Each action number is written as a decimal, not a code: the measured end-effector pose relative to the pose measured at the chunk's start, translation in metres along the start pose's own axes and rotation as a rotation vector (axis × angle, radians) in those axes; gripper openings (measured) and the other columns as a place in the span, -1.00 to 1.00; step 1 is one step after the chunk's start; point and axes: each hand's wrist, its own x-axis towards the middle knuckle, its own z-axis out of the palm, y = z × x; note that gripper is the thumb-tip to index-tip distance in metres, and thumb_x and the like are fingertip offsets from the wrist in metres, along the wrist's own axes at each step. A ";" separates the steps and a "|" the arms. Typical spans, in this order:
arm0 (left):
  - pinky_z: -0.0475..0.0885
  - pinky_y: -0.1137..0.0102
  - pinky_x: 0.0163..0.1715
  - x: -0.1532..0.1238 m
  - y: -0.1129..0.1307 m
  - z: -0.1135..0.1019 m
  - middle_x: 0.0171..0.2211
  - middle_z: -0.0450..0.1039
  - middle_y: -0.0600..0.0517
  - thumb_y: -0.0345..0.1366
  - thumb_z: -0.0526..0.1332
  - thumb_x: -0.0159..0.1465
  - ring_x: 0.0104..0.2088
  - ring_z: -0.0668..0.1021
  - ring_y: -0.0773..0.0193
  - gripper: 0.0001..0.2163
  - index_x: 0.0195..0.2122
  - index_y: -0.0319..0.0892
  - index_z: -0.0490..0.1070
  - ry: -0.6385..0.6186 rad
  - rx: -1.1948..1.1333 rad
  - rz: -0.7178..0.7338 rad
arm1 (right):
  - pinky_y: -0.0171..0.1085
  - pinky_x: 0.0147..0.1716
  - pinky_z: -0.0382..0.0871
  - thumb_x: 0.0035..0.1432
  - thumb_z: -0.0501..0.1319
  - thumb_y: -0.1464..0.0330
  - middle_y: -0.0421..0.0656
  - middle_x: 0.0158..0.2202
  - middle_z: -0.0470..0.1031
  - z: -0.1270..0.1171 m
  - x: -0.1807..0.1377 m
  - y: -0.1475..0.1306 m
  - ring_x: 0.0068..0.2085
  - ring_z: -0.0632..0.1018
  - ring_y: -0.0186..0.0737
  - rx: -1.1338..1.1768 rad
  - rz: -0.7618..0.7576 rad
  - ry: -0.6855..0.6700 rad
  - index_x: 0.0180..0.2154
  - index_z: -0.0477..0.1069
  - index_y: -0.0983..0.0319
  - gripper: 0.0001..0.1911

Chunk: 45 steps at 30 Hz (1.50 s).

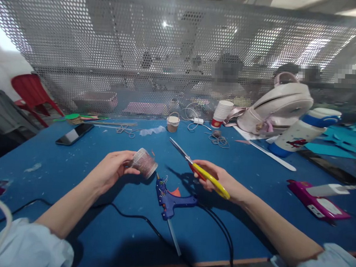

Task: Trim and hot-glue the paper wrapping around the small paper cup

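Note:
Tilted on its side, a small cup wrapped in brownish cord is gripped by my left hand, thumb and fingers at its left end. My right hand holds scissors with yellow and red handles. Their blades point up and to the left, away from the cup, and look closed or nearly so. Between and below my hands lies a blue glue gun with an orange trigger, its nozzle near the cup's lower edge. A clear glue stick sticks out of its back end.
A small handled basket, loose cord and stacked paper cups stand toward the back. A phone lies left. On the right are a backpack, a bottle and a magenta device. Black cable crosses the front.

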 end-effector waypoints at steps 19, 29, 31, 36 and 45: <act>0.59 0.48 -0.40 -0.011 -0.017 0.009 -0.31 0.62 -0.07 -0.33 0.50 -0.14 -0.39 0.62 0.27 -0.65 -0.28 -0.26 0.62 0.073 -0.116 0.023 | -0.14 -0.16 0.51 0.17 0.25 0.21 0.06 -0.01 0.56 0.038 -0.003 0.020 -0.11 0.61 -0.06 -0.989 -0.608 0.114 0.14 0.34 0.29 -0.47; 0.60 0.43 -0.30 -0.020 -0.024 0.006 -0.36 0.60 0.00 -0.30 0.49 -0.08 -0.38 0.63 0.29 -0.67 -0.26 -0.21 0.57 0.058 -0.102 0.120 | -0.22 -0.27 0.52 0.21 0.21 0.21 0.03 -0.15 0.60 0.041 -0.005 0.025 -0.22 0.63 -0.11 -1.049 -0.746 0.215 0.13 0.34 0.28 -0.50; 0.60 0.42 -0.29 -0.021 -0.024 0.006 -0.37 0.59 0.01 -0.30 0.49 -0.08 -0.39 0.63 0.28 -0.68 -0.27 -0.21 0.56 0.059 -0.099 0.127 | -0.23 -0.27 0.51 0.16 0.26 0.25 -0.01 -0.15 0.60 0.043 -0.007 0.022 -0.26 0.61 -0.16 -0.918 -0.652 0.171 0.13 0.35 0.25 -0.49; 0.60 0.36 -0.27 -0.023 -0.025 0.007 -0.38 0.58 0.01 -0.30 0.47 -0.07 -0.39 0.63 0.25 -0.73 -0.33 -0.22 0.54 0.067 -0.092 0.161 | -0.28 -0.31 0.47 0.05 0.35 0.27 -0.18 -0.28 0.57 0.047 -0.011 0.006 -0.34 0.55 -0.27 -0.496 -0.244 -0.062 0.03 0.40 0.19 -0.52; 0.59 0.39 -0.31 -0.023 -0.025 0.005 -0.41 0.58 0.04 -0.34 0.48 -0.11 -0.43 0.64 0.24 -0.72 -0.35 -0.21 0.51 0.076 -0.112 0.195 | -0.31 -0.38 0.43 0.09 0.31 0.25 -0.14 -0.27 0.57 0.039 -0.011 -0.003 -0.39 0.51 -0.29 -0.546 -0.298 -0.103 0.03 0.39 0.20 -0.54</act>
